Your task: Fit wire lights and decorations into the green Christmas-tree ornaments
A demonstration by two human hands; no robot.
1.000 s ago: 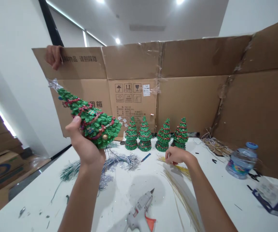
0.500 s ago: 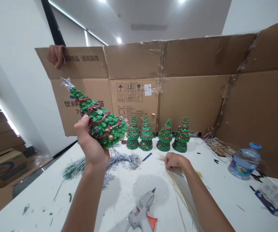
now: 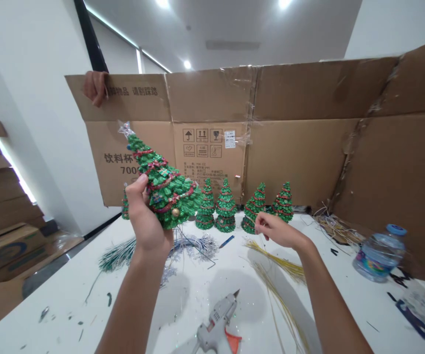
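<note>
Here in the centre-left of the frame, my left hand (image 3: 148, 223) has a firm grip on the big decorated tree (image 3: 168, 189), thumb across its near side, fingers wrapped beneath. It's tilted, clear star (image 3: 125, 129) to the upper left, broad base to the right, red garland and a gold ball showing!

Right of centre, it's my right hand (image 3: 279, 228), fingers curled, thumb and forefinger close together; I can't tell whether they're closed on a thin strand. That hand hangs just above the yellow stems (image 3: 279, 258) and partly in front of the row of four smaller trees (image 3: 225, 206), all upright.

Lower middle, the glue gun (image 3: 218, 317) lies on the white table (image 3: 197, 295), nozzle up and right. Left of centre, a silver-tipped bundle (image 3: 194, 243) and, farther left, a green-tipped bundle (image 3: 118, 253). Over on the right, the water bottle (image 3: 380, 253) stands upright.

And across the back, a cardboard screen (image 3: 293, 157), with another person's hand (image 3: 95, 88) hooked over its top edge, upper left!
</note>
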